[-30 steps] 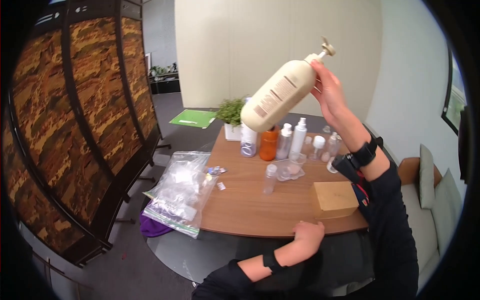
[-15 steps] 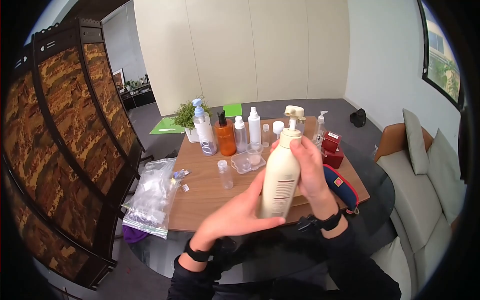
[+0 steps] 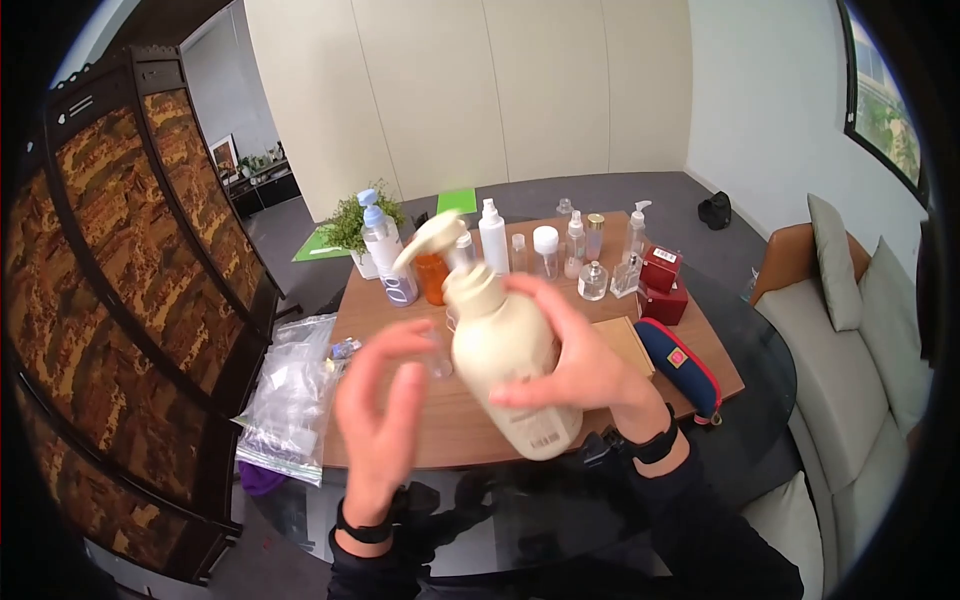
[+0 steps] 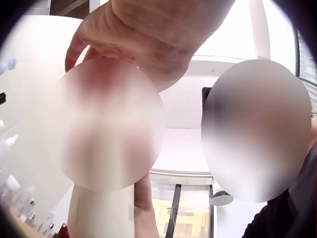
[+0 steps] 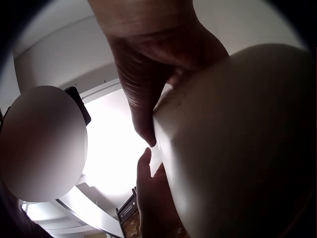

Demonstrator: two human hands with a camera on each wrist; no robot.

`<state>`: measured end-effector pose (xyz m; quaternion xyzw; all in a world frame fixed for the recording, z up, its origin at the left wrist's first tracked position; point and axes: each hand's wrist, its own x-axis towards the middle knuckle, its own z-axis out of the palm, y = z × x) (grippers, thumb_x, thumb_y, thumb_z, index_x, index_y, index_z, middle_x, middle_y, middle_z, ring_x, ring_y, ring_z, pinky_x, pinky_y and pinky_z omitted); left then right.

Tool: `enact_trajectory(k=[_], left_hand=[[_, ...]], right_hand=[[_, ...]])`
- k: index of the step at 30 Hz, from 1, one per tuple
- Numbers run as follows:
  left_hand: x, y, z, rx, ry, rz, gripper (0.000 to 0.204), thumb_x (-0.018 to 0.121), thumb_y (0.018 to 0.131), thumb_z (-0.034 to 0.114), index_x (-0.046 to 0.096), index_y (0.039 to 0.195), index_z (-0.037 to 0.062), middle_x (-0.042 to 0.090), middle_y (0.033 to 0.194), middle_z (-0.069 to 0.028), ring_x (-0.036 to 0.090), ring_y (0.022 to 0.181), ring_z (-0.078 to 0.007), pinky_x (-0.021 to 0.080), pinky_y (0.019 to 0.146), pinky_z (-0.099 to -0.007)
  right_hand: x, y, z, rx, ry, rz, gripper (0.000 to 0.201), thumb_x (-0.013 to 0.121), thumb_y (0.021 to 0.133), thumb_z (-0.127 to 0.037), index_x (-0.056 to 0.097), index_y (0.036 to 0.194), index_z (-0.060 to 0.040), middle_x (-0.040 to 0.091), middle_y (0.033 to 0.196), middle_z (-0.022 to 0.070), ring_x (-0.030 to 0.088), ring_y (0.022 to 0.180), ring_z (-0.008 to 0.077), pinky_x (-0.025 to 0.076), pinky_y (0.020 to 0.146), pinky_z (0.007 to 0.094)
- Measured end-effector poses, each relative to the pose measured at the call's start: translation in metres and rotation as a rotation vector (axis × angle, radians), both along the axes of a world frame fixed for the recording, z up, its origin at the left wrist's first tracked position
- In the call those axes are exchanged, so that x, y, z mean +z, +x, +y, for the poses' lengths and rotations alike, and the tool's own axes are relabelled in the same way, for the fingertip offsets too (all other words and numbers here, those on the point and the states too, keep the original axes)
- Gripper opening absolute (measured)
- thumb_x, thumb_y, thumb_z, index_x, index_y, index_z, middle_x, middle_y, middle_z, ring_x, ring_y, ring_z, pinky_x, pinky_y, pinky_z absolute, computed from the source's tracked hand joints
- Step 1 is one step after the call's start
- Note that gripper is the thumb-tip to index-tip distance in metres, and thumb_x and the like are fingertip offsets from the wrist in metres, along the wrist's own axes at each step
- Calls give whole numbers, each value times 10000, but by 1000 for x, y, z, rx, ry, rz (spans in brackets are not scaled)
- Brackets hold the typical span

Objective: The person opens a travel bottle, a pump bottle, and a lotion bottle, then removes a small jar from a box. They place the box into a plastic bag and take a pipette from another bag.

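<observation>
A cream pump bottle (image 3: 505, 350) is held up over the front of the table, tilted so its pump head leans left and its base points down to the right. My right hand (image 3: 595, 370) grips its side, the thumb across the printed front and the fingers behind. My left hand (image 3: 378, 420) is raised left of the bottle, fingers loosely bent and holding nothing. In the right wrist view the bottle (image 5: 237, 139) fills the right side, with the left hand (image 5: 156, 198) beyond it. A small clear bottle (image 3: 437, 358) stands behind the left hand, partly covered.
Behind stand a blue-capped pump bottle (image 3: 385, 260), an orange bottle (image 3: 432, 275), a white spray bottle (image 3: 493, 238) and several clear ones. To the right are red boxes (image 3: 662, 285), a navy pouch (image 3: 680, 370) and a cardboard box (image 3: 625, 345). Plastic bags (image 3: 285, 400) lie at the left edge.
My right hand has brought the bottle down from high over the table. Both hands were on it half a second ago; the left has since come off, and the bottle has tipped leftward.
</observation>
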<state>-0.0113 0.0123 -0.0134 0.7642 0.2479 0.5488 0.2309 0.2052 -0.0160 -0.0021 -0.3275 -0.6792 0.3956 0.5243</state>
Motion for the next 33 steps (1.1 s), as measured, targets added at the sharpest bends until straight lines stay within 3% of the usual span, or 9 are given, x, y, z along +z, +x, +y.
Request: enact_trajectory(k=[2,4,9,14,18,23,25,28,33], left_hand=[[2,0,-2,-136,-128,-236,420,562,906,108,464,1289,-34,578,1234,-192,560,1155,-272,416,996,-393],[7,0,-2,-582,-345,-355,440,565,920,146,444,1296,-48,533,1283,-246,553,1171,-295,419,1008,-410],[8,1,-2,-715,-434,-410,486,617,912,205,450,1295,-42,559,1254,-237,558,1165,-288,436,997,-415],[4,-4,1,-662,-410,-397,491,645,899,189,468,1293,-44,599,1197,-204,571,1149,-271,449,985,-399],[9,-9,-10,-517,-414,-394,423,685,866,147,545,1219,-41,622,1168,-168,595,1101,-238,441,978,-377],[6,-6,-13,-14,-112,-171,423,796,737,106,625,1101,-25,637,1103,-100,596,1028,-177,429,947,-328],[5,3,-11,86,-79,-217,547,838,674,108,592,1148,-12,633,1037,-72,591,1003,-175,413,953,-342],[8,10,-16,72,-13,-273,661,843,670,119,521,1233,-6,637,1006,-73,602,971,-198,402,961,-366],[17,-10,-39,-304,-87,-47,652,752,735,41,437,1302,-30,542,1295,-171,498,1232,-236,327,1062,-389]], right_hand=[[0,-8,-6,123,-55,-96,887,823,690,-217,316,1400,-56,494,1248,114,491,1172,202,413,988,352],[-2,-19,-8,286,-106,-78,887,823,688,-214,317,1401,-66,485,1254,113,481,1184,199,409,991,352],[-4,-25,-9,426,-338,41,941,838,680,-201,275,1413,-25,464,1269,113,461,1203,199,400,1002,352],[-8,-32,-11,384,-321,83,960,832,693,-203,247,1431,-16,454,1284,114,452,1212,201,395,1010,353],[-11,-38,-15,216,-73,-63,917,813,714,-222,267,1433,-61,483,1276,122,492,1189,224,411,989,353],[-24,-51,-9,-297,300,-379,807,804,703,-256,361,1362,-110,520,1262,152,571,1100,328,479,896,398],[-24,-50,-6,-330,323,-436,786,809,693,-257,379,1333,-101,525,1262,154,581,1067,354,493,867,412],[-17,-43,-5,-391,294,-418,777,809,691,-249,386,1325,-99,546,1241,146,601,1039,347,502,855,399],[-8,-26,0,-356,168,-163,772,804,707,-251,387,1336,-88,567,1216,171,603,1090,299,483,900,387]])
